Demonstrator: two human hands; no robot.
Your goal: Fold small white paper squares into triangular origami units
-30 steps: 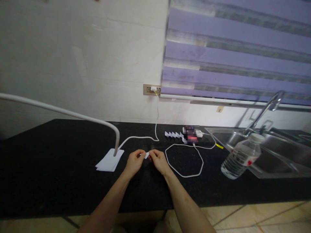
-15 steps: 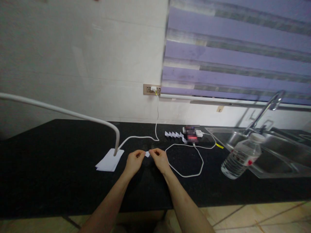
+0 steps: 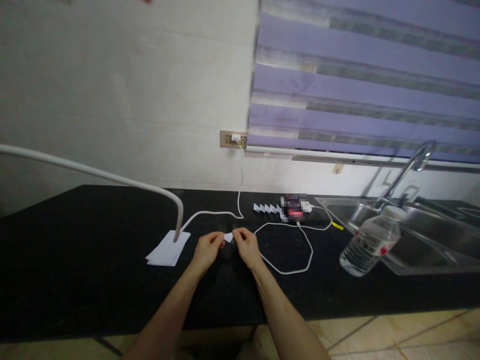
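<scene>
Between my two hands is a small piece of folded white paper (image 3: 228, 237), pinched from both sides above the black counter. My left hand (image 3: 207, 251) grips its left end between thumb and fingers. My right hand (image 3: 246, 246) pinches the right end the same way. Left of my hands lies a stack of white paper sheets (image 3: 165, 252). Beyond my right hand stands a row of several small folded white paper pieces (image 3: 267, 209), beside a blurred-out device (image 3: 294, 207) with a cable in it.
A white cable (image 3: 287, 273) loops over the black counter (image 3: 93, 290), right of my hands. A thick white cable (image 3: 131, 182) arches in from the left onto the sheets. Farther right stand a water bottle (image 3: 369, 245) and a metal sink (image 3: 420, 250) with a faucet (image 3: 403, 175).
My hands have moved slightly apart, the right one a little to the right. More of the folded paper shows between the fingers, now with a triangular outline.
</scene>
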